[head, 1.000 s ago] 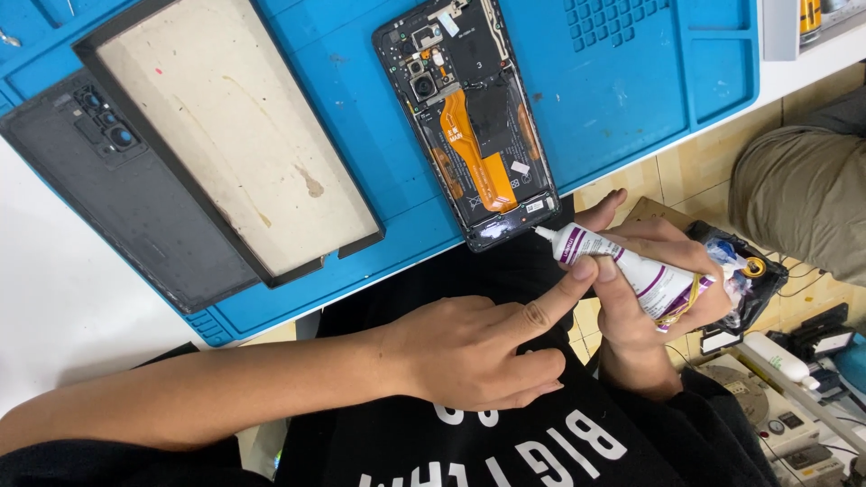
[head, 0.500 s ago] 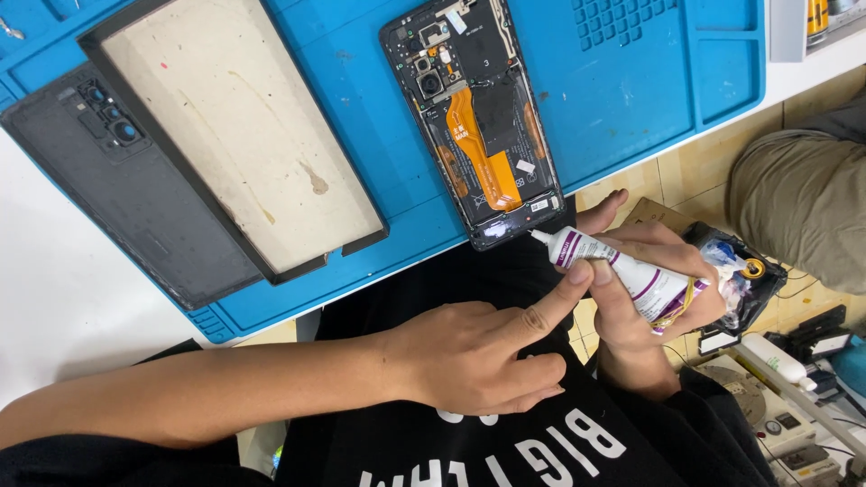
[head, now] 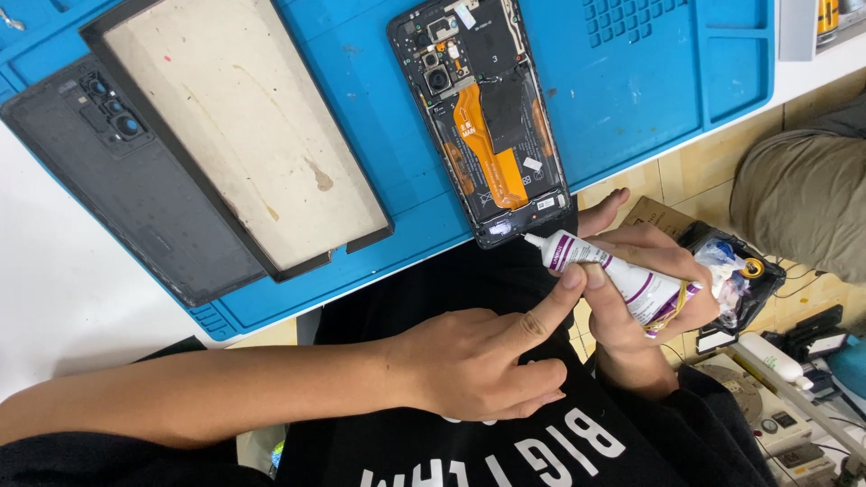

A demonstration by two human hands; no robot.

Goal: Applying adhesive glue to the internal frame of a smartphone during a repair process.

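Nothing moved: 2 hands, 1 glue tube, 1 opened phone.

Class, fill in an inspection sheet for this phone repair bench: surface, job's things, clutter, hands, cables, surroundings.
Surface: blue mat on a white table.
Job's things: opened phone, glue tube with its tip at the phone's lower edge.
Clutter: back cover, framed panel.
Hands: right hand grips the tube; left hand steadies it with its forefinger.
Cables: thin leads on the floor, lower right.
Surroundings: tiled floor, another person's knee.
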